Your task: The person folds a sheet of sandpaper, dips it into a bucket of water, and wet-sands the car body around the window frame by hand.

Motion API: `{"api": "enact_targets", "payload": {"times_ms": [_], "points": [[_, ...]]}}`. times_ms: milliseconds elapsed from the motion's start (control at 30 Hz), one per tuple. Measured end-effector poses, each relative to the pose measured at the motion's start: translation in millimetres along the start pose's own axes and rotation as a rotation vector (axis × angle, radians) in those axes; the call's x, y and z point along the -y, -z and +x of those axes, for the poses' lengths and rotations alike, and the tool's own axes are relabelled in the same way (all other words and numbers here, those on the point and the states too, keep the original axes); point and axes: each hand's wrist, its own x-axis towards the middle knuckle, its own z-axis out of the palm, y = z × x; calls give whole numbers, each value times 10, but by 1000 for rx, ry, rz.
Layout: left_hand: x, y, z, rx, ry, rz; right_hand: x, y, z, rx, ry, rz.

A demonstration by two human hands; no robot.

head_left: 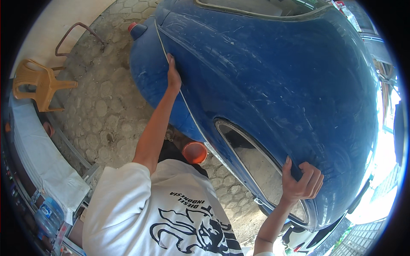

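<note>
A rounded blue car (pixel 273 81) with scuffs and pale smears over its paint fills the middle and right. My left hand (pixel 174 77) rests against its body beside a thin pale trim strip (pixel 186 103), fingers stretched forward and partly hidden by the hand's edge. Above the side window (pixel 250 155), my right hand (pixel 302 182) is on the roof with its fingers curled and thumb raised. A dark blue patch shows between that thumb and the fingers; whether it is a held thing or bare paint is unclear.
An orange-red bucket (pixel 194 152) stands on the paving (pixel 100 91) below the car's side. At left are a tan plastic chair (pixel 40 83), a bent metal frame (pixel 77 32), a white-covered surface (pixel 47 149) and a large clear water bottle (pixel 49 217).
</note>
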Motion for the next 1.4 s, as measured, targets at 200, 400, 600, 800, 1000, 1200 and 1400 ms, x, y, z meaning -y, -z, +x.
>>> {"api": "enact_targets", "payload": {"times_ms": [200, 400, 600, 800, 1000, 1200, 1400], "points": [[149, -46, 119, 9, -62, -9, 0, 9, -9, 5, -1, -10], [173, 66, 653, -86, 34, -38, -5, -16, -7, -9, -2, 9], [79, 46, 168, -10, 55, 0, -8, 20, 13, -3, 1, -4], [63, -185, -121, -13, -96, 193, 38, 39, -1, 46, -28, 19], [72, -174, -98, -48, -128, 239, 12, 40, 0, 22, -22, 42], [-341, -567, -399, 13, -199, 448, 25, -4, 38, -15, -42, 46], [-345, -581, -519, -46, -80, 261, 31, 24, 41, -59, -64, 100]]}}
